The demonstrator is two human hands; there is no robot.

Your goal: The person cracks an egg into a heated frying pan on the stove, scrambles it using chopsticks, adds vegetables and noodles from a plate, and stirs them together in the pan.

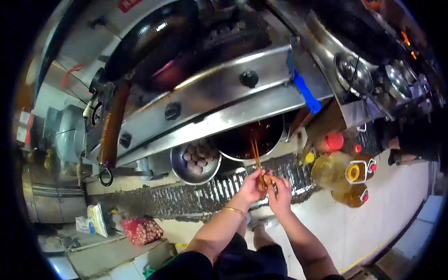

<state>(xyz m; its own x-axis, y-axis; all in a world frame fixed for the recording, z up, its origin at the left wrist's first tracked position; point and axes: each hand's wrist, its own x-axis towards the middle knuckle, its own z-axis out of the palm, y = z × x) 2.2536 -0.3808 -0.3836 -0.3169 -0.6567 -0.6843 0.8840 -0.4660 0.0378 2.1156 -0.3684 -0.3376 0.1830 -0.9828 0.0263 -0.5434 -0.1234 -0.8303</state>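
Both my hands meet in front of the stove, above the wet, ridged floor strip. My left hand [252,187] is closed around the lower end of a pair of long wooden chopsticks [255,156], which point away toward a large pot [232,157] of dark red liquid. My right hand [279,192] touches the left, its fingers pinched near a small brown thing that I cannot make out. Left of the pot, a steel bowl [211,177] holds several round, pale brown pieces [196,163]. Whether the chopstick tips touch the liquid is unclear.
The steel stove front [210,123] with its knobs runs above the pot. A wok handle [114,123] juts out at left. Oil jugs [329,172] stand on the floor at right, near another person's foot [395,156]. A red net bag [141,230] lies lower left.
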